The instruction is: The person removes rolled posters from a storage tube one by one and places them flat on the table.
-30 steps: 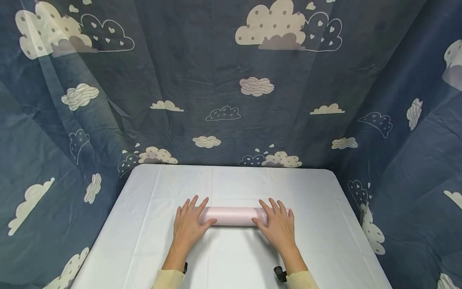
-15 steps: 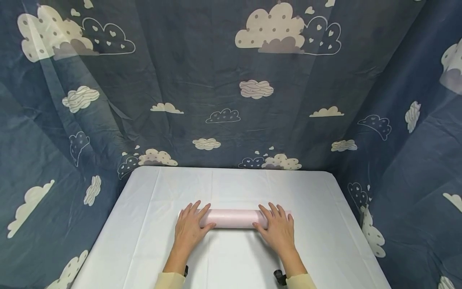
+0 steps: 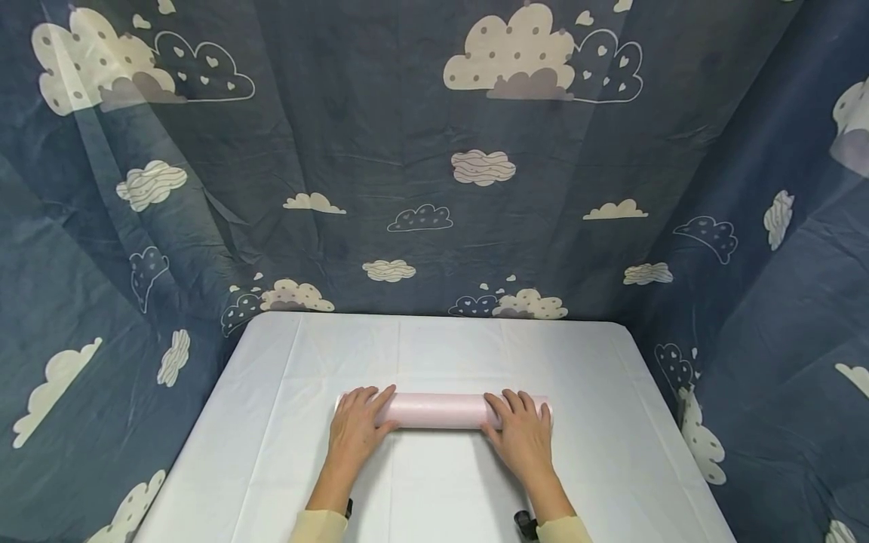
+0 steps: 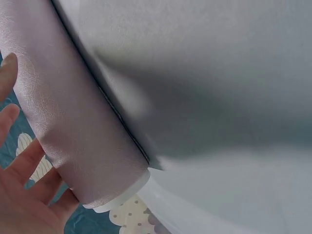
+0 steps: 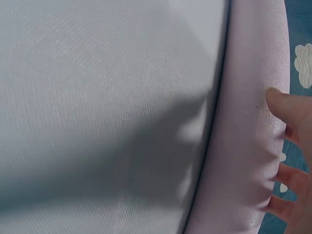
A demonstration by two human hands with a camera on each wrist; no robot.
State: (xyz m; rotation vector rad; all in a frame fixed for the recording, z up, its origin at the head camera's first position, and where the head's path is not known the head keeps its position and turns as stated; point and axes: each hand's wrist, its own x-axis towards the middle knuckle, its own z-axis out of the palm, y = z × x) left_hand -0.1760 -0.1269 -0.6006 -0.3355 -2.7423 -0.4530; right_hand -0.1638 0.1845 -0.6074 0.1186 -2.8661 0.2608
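Roll (image 3: 437, 411): pink, smooth-faced and faintly creased; it lies sideways across the white tabletop (image 3: 434, 351), around the middle from left to right; a pale rim (image 4: 119, 199) shows at its left end in the left wrist view.
Left hand (image 3: 356, 428): on the left end of the roll; fingers spread and bent over the top and far side, thumb toward the near side; the grip is about as wide as the roll, holding it loosely from above.
Right hand (image 3: 525, 436): on the right end; fingers apart and bent over the far side, thumb laid against the near face, as the right wrist view shows; this grip too spans the roll and holds it; how firmly, I cannot tell.
Middle of the roll: bare between the two hands, which sit well apart.
Wrists: pale yellow sleeves (image 3: 319, 526) end just behind them; a small black item (image 3: 526, 523) shows beside the right wrist, its details too small to read.
Backdrop (image 3: 407, 245): dark blue fabric behind the tabletop and along both sides; printed with pale clouds (image 3: 483, 167), some dotted, some wavy-lined.
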